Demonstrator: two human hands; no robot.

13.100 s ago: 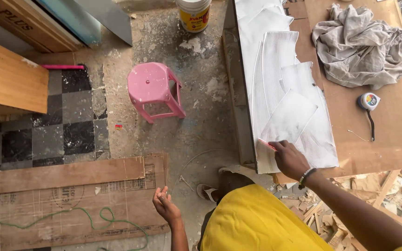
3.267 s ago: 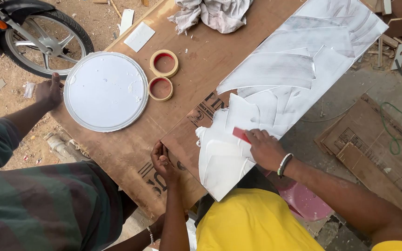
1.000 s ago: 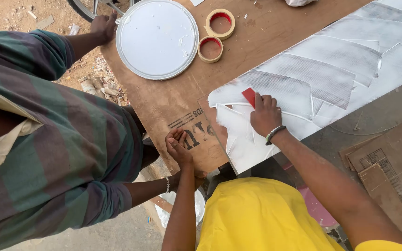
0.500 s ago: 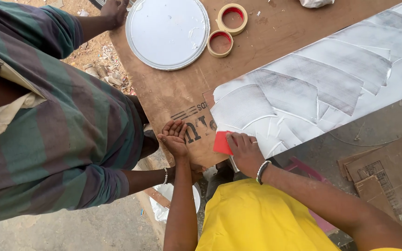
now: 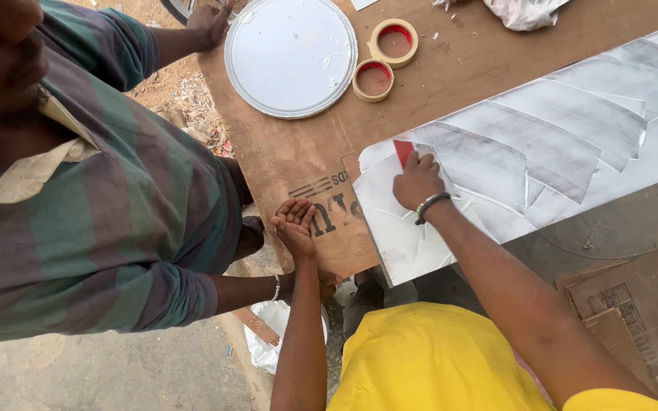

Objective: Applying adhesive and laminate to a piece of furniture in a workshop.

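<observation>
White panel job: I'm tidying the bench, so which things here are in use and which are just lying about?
In use: white panel; red scraper under right hand; left hand on cardboard.
Lying about: round lid; two tape rolls; rag.

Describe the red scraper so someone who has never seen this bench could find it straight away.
Start at the long white panel lying across the brown board table. At its near-left end the right hand presses down; the red scraper pokes out from under the fingers. It is the only flat red piece on the white surface, unlike the red-cored tape rolls.
</observation>
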